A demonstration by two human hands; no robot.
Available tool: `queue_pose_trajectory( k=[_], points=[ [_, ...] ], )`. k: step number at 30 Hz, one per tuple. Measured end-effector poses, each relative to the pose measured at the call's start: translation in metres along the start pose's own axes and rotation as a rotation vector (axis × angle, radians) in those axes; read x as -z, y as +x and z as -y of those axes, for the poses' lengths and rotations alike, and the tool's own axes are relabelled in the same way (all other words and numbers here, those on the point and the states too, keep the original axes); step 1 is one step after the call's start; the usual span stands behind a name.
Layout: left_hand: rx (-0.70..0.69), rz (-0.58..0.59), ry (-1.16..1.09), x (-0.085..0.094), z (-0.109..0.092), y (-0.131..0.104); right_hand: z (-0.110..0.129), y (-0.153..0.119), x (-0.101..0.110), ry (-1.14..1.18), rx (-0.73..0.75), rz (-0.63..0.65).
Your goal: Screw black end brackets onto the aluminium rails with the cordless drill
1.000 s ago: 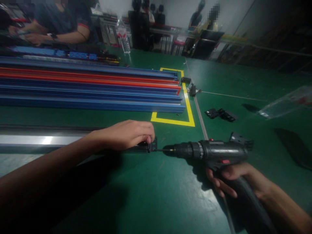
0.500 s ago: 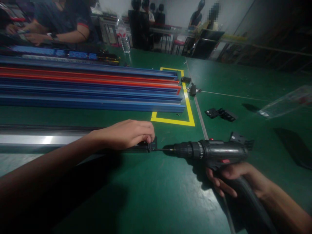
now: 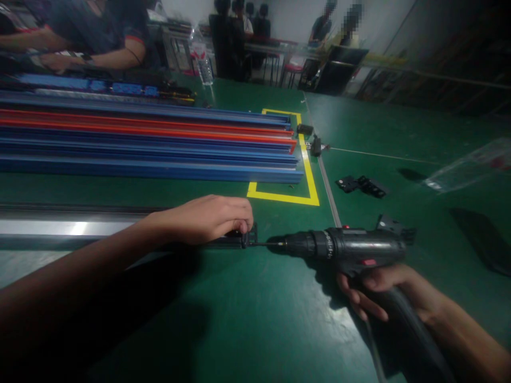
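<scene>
My right hand [image 3: 383, 292] is wrapped round the grip of a black cordless drill [image 3: 367, 249], which lies level and points left. Its long thin bit [image 3: 265, 244] reaches a small black end piece [image 3: 251, 236] at the end of a silver and black metal profile [image 3: 72, 227]. With closed fingers, my left hand [image 3: 211, 219] pinches that end piece against the profile's end. The thumb and palm side hide part of the piece. Whether a screw sits at the bit's tip is too small to tell.
Blue profiles [image 3: 159, 169] and red profiles [image 3: 179, 128] lie lengthwise behind, ending inside a yellow tape outline [image 3: 283, 200]. Black plastic pieces [image 3: 361, 186] lie to the right, near a clear bottle [image 3: 471, 167]. Another bottle [image 3: 203, 64] stands at the back. A co-worker's arm [image 3: 115, 56] is at the far left.
My hands, the drill and the end piece hold practically the same place. At the far left, the co-worker's arms have shifted a little.
</scene>
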State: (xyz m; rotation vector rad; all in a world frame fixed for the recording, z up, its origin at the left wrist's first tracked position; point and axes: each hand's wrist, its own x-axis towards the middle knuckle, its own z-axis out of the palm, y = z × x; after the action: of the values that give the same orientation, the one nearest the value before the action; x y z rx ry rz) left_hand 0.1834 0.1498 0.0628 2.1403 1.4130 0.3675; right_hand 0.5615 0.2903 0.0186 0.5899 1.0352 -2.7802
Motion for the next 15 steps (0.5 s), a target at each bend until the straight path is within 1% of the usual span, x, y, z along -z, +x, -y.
queue_pose_trajectory(
  k=[4,15],
  points=[
    [-0.002,-0.003,0.002,0.0005,-0.0009,0.0000,0.0003,-0.0009,0.0005,-0.008,-0.018,-0.001],
    [0.013,0.004,-0.008,-0.0001,0.0003,0.0004,0.0002,0.0012,-0.0006,-0.008,-0.006,-0.008]
  ],
)
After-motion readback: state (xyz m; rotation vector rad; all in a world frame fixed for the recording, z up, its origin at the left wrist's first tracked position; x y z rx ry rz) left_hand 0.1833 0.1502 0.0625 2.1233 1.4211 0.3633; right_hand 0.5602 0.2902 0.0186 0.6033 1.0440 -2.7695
